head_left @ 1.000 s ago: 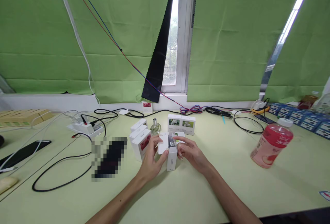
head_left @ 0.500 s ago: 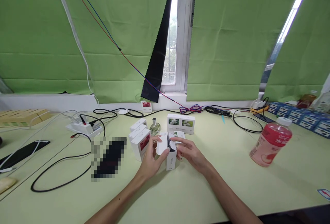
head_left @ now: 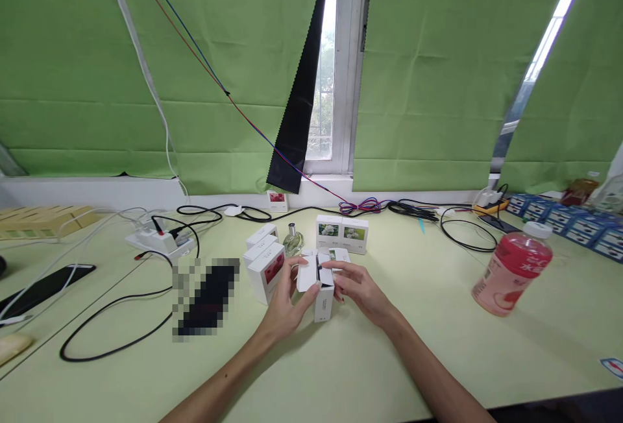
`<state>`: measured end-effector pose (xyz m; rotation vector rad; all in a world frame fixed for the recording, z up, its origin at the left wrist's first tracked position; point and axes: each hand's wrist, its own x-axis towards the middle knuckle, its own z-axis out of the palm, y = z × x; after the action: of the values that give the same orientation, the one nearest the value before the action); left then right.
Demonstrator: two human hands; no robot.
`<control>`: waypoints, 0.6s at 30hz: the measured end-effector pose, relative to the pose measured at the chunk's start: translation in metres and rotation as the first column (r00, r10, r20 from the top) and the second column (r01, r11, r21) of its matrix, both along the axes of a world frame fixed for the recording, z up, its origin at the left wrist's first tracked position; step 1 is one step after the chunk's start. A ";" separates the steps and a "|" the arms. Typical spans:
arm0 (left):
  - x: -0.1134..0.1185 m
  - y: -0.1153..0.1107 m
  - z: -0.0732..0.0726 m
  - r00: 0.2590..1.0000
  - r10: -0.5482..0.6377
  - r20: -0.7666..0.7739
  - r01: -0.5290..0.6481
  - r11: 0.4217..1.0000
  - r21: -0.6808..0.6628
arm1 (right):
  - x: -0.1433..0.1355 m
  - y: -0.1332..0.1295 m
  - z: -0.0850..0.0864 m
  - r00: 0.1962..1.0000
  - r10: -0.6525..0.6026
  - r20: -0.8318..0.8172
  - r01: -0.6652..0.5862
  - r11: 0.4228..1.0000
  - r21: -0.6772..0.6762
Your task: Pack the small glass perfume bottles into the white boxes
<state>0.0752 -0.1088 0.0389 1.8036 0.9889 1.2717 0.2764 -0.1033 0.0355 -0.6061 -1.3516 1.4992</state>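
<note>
A small white carton [head_left: 323, 305] stands on the table between my hands, its top flaps raised and a dark gap showing inside. My left hand [head_left: 288, 296] grips the carton's left side, thumb at the front corner and fingers behind a folded-out flap [head_left: 306, 272]. From the right, my right hand [head_left: 361, 288] holds the other side, with the index finger on a top flap. Close by on the left are several white boxes [head_left: 263, 287] with red pictures. A glass perfume bottle [head_left: 293, 241] stands behind my left hand.
Two white boxes [head_left: 341, 235] with flower pictures stand behind the carton. A pink drink bottle [head_left: 512, 270] is at the right, blue boxes [head_left: 574, 223] beyond it. A power strip [head_left: 158, 238], black cables [head_left: 117, 294] and a phone [head_left: 46, 290] lie at the left.
The top flap under my right index finger has come down a little, narrowing the dark gap in the carton. Both hands stay in nearly the same place.
</note>
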 end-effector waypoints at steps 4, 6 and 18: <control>-0.001 0.000 -0.001 1.000 -0.005 -0.003 0.005 1.000 -0.002 | 0.000 0.000 0.000 1.000 -0.019 0.018 0.019 1.000 0.015; -0.001 0.000 -0.002 1.000 -0.016 -0.007 0.016 1.000 -0.002 | -0.001 0.001 0.000 0.999 -0.025 0.026 0.025 0.999 0.027; -0.002 0.001 -0.002 0.999 -0.032 -0.013 0.032 0.997 0.068 | -0.002 0.000 0.000 0.993 -0.077 0.087 0.066 0.990 0.125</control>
<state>0.0735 -0.1078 0.0367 1.8733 0.9299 1.2903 0.2746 -0.1035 0.0354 -0.6455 -1.4651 1.3343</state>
